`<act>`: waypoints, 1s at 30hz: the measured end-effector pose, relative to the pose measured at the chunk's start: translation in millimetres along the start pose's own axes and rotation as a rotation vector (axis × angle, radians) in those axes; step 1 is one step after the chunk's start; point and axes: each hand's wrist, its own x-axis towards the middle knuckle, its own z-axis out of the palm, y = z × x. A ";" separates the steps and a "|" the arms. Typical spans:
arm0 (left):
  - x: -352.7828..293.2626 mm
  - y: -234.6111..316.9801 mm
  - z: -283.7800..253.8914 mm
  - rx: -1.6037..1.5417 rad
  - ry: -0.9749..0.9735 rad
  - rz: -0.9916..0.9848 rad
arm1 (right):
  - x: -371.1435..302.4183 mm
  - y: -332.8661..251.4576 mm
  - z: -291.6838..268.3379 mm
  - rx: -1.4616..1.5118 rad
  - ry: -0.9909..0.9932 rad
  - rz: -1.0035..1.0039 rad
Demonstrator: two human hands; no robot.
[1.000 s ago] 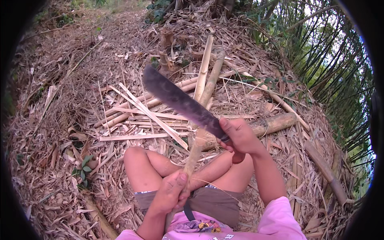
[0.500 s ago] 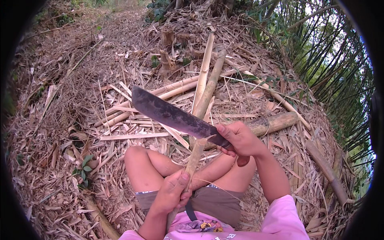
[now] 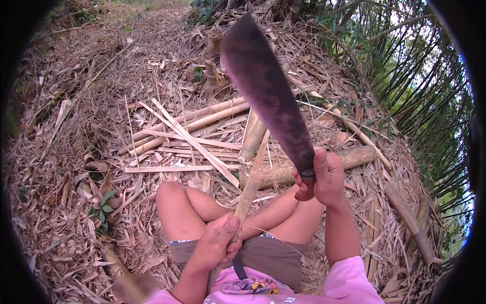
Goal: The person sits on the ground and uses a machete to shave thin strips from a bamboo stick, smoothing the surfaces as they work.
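My right hand (image 3: 328, 178) is wrapped round the wooden handle of a machete (image 3: 271, 88). Its broad dark blade rises up and to the left, clear of the wood below. Over my lap, my left hand (image 3: 220, 240) grips a bamboo piece (image 3: 245, 202) that slants up and slightly right, away from me. The upper end of this piece is pale, as though freshly cut, with a thin sliver reaching beyond it. Both hands are closed. My crossed legs (image 3: 177, 215) lie just beyond the left hand, and the blade hides part of the ground behind it.
Past my legs lie several split bamboo strips (image 3: 190, 139), long poles (image 3: 217, 115) and a thick bamboo section (image 3: 329, 163). Another pole (image 3: 412, 223) rests at right. Farther off stands a cut stump (image 3: 211, 73). Dry leaves cover the ground; bamboo stalks (image 3: 420, 76) grow at right.
The machete has swung up from low across the bamboo's end to a steeper, raised angle. My right hand has shifted a little right. My left hand and the bamboo piece stay nearly in place.
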 end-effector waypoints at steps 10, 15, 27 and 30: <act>-1.2 -0.4 2.0 -0.061 -0.054 -0.010 | 7.9 23.6 -8.1 -0.036 -0.279 0.323; 0.1 -3.1 1.3 -0.088 -0.063 -0.029 | 26.1 14.1 -21.4 0.204 -0.041 0.292; 0.1 -1.8 6.9 -0.015 -0.036 0.000 | 25.9 5.7 -20.1 0.197 -0.076 0.378; -0.3 0.0 5.1 -0.013 -0.014 0.005 | 20.2 13.1 -9.0 -0.139 -0.376 0.349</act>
